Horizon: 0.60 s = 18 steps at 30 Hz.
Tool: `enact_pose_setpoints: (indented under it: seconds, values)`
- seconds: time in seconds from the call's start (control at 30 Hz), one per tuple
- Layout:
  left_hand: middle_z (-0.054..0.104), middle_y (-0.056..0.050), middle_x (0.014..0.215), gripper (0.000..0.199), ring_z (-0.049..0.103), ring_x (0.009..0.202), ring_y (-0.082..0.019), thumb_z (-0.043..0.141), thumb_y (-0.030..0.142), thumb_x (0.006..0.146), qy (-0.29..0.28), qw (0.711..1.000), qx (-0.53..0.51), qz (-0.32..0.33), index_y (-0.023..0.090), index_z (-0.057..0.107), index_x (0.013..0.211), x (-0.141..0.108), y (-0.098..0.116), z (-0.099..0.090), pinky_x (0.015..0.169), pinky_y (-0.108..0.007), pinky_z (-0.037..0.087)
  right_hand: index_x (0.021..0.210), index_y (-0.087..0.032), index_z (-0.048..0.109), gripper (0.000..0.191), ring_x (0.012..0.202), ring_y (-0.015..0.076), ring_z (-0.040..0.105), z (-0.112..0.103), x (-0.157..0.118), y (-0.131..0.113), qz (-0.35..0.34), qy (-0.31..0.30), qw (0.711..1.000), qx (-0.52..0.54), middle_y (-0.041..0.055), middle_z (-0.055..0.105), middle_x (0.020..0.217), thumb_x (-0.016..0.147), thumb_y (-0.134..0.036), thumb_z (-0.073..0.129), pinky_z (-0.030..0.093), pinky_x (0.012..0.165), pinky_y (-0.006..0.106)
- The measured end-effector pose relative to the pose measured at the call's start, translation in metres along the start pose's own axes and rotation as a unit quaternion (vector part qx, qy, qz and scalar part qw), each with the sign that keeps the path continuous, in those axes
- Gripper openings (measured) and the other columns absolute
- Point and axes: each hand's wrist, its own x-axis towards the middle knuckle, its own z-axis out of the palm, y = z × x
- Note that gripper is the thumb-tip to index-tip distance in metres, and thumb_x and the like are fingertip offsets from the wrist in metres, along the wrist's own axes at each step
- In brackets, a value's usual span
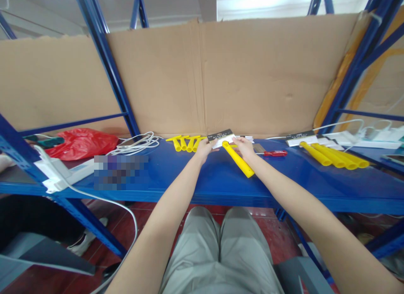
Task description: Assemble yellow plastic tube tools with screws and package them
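Observation:
A yellow-handled tool (pixel 239 160) with a black and white card at its head is held between my two hands above the blue shelf. My left hand (pixel 205 150) pinches the left end of the card. Around the right side of the tool's head, my right hand (pixel 244 147) has its fingers closed. The yellow handle slants down to the right, near my right wrist. Several yellow handles (pixel 190 144) lie in a row just left of my left hand. A red-handled tool (pixel 275 153) with a flat metal blade rests to the right of my right hand.
Several yellow-handled tools with cards (pixel 334 155) lie at the right of the blue shelf (pixel 176 176). On the left are a red plastic bag (pixel 78 143), coiled white cable (pixel 139 143) and a white power strip (pixel 80 169). Cardboard (pixel 252 75) stands behind. A person's leg shows at lower left.

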Motion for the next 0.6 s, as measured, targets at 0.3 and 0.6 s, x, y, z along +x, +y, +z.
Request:
enact_pose_setpoints:
  seconds: [0.3, 0.6]
  values:
    - [0.068, -0.005, 0.075, 0.017, 0.067, 0.074, -0.018, 0.066, -0.003, 0.068, 0.031, 0.999, -0.008, 0.012, 0.011, 0.065, 0.077, 0.003, -0.001, 0.001, 0.077, -0.040, 0.057, 0.078, -0.021, 0.049, 0.010, 0.052, 0.0109, 0.062, 0.003, -0.010, -0.008, 0.020, 0.000, 1.000, -0.018, 0.0004, 0.068, 0.071, 0.085, -0.019, 0.057, 0.050, 0.050, 0.022]
    - [0.066, -0.003, 0.077, 0.026, 0.068, 0.073, -0.018, 0.062, -0.005, 0.069, 0.103, 0.995, -0.008, -0.011, 0.013, 0.060, 0.087, 0.001, 0.000, -0.001, 0.073, -0.038, 0.058, 0.088, -0.020, 0.053, 0.023, 0.059, 0.0116, 0.061, 0.001, -0.005, -0.003, 0.013, -0.111, 0.993, -0.045, 0.0003, 0.067, 0.074, 0.072, -0.018, 0.070, 0.047, 0.052, 0.022]
